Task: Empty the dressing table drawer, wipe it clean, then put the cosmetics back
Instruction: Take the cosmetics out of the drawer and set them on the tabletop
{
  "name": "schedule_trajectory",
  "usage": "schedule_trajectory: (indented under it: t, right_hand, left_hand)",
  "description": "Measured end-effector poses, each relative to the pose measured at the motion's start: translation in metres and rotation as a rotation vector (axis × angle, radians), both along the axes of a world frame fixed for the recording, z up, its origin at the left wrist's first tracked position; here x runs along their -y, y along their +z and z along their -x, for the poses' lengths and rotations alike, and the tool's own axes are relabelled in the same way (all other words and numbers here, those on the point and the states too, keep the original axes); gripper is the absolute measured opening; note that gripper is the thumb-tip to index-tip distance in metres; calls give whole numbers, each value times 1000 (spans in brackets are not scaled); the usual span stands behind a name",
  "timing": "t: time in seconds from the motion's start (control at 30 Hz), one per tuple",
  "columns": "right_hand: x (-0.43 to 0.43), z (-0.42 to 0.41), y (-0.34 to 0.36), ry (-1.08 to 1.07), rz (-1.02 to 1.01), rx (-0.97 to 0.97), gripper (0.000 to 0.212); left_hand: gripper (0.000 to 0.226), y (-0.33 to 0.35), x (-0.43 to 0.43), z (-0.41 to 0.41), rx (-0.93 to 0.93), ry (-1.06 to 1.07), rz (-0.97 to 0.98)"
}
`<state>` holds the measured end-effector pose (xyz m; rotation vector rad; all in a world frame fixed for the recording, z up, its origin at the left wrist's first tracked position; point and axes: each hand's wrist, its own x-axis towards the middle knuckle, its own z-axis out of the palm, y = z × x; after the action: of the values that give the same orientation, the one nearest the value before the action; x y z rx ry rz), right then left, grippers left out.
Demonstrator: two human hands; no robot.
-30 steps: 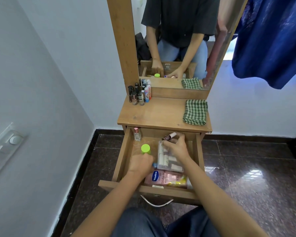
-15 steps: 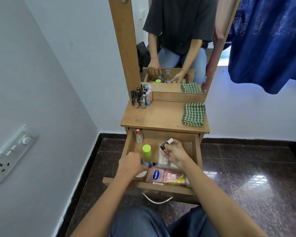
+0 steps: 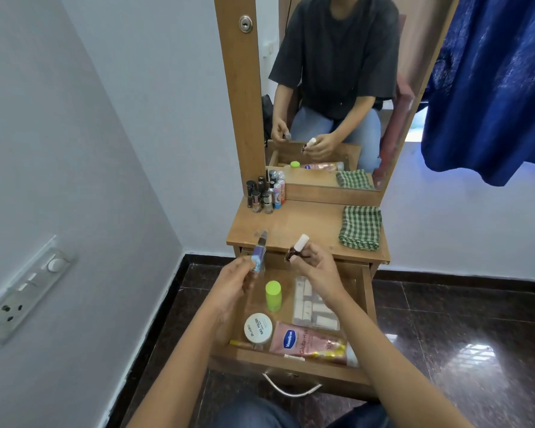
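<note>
The wooden drawer (image 3: 369, 307) is pulled open below the dressing table top (image 3: 303, 225). My left hand (image 3: 233, 281) pinches a small blue-purple bottle (image 3: 258, 253) above the drawer's back left. My right hand (image 3: 314, 270) holds a dark nail polish bottle with a white cap (image 3: 297, 248) over the drawer's back edge. In the drawer lie a green-capped bottle (image 3: 273, 295), a clear pouch of white tubes (image 3: 314, 307), a round white-lidded jar (image 3: 258, 328) and a pink Vaseline tube (image 3: 309, 342).
Several small cosmetic bottles (image 3: 264, 193) stand at the table top's back left by the mirror (image 3: 337, 88). A folded green checked cloth (image 3: 360, 227) lies at its right. A wall with a socket panel (image 3: 25, 291) runs along the left; blue fabric (image 3: 491, 88) hangs at the right.
Both hands have risen out of the drawer, each with a small bottle. The left hand picked up the blue-purple bottle, uncovering the round jar. The camera view tilted up.
</note>
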<state>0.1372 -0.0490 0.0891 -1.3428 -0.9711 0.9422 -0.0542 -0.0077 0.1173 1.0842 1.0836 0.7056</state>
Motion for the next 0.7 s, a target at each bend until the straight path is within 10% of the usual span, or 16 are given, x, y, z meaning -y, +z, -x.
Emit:
schedule_trajectory:
  t: [0.37,0.7]
  right_hand:
    - [-91,-13,11,-163,72,490,16]
    - [-131,-8,-14,-267,24,535,21]
  left_hand:
    - [18,-19,-70,-38,-386,258,-493]
    - [19,-34,-130,-50,-757,278,-630]
